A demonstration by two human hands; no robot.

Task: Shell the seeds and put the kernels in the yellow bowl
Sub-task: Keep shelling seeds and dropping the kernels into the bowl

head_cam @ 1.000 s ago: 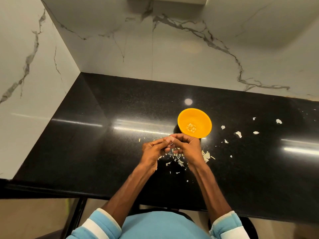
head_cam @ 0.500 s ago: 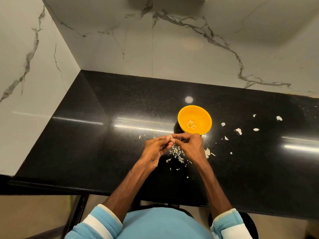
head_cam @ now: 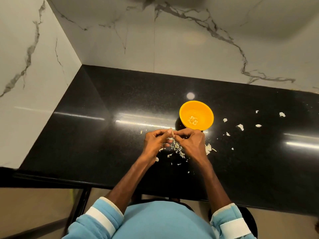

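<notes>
Both hands pinch one seed just short of the yellow bowl.

Nearest, light-blue sleeves (head_cam: 103,219) with white bands give way to bare forearms reaching over the black counter (head_cam: 103,152). Pale shell scraps (head_cam: 178,150) litter the counter under and between the hands. The left hand (head_cam: 155,142) and right hand (head_cam: 191,142) meet fingertip to fingertip, each grip closed tight with curled fingers, nipping a small pale seed (head_cam: 172,134) between them. Just beyond the right hand stands the yellow bowl (head_cam: 205,114), with a small heap of kernels (head_cam: 193,120) at its bottom. More scraps lie scattered to its right. Behind rises a veined white marble wall (head_cam: 189,49).
</notes>
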